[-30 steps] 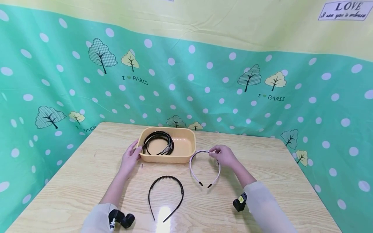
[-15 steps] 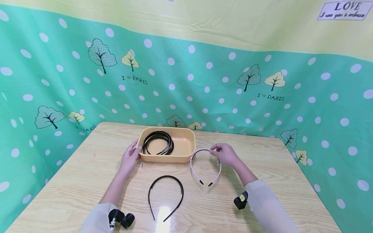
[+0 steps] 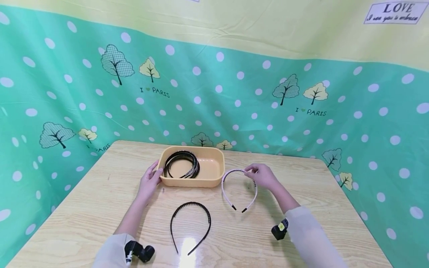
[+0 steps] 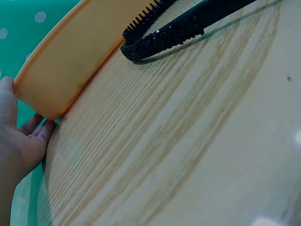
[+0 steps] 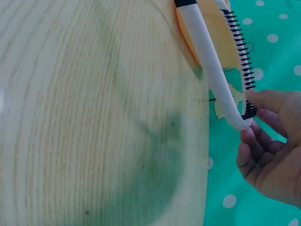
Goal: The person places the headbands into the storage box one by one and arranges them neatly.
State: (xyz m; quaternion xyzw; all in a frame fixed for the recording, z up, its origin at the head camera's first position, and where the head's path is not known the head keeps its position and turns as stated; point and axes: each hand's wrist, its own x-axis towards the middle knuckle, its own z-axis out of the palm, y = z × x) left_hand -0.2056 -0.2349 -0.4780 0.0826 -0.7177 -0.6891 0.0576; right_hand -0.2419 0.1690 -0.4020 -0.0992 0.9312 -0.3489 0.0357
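Note:
My left hand (image 3: 149,181) grips the left end of a tan plastic box (image 3: 192,182); in the left wrist view the thumb is at its rim and the fingers are near its base. Several black headbands (image 3: 196,169) lie in the box's left half. My right hand (image 3: 263,176) pinches a pale pink headband (image 3: 223,189) near the top of its arch. Black comb teeth line its inside, and both tips are black. In the right wrist view this headband (image 5: 210,61) is held between thumb and fingers, above the wooden table. One black toothed headband (image 3: 191,203) lies between my forearms.
The light wooden table (image 3: 301,186) ends at a green dotted cloth backdrop (image 3: 234,100) at the back and sides. A black wrist camera (image 3: 142,252) is on my left sleeve, another (image 3: 279,229) on my right.
My right hand has moved slightly right and away, carrying the pale pink headband farther from the box. The left hand, box and black headbands have stayed put.

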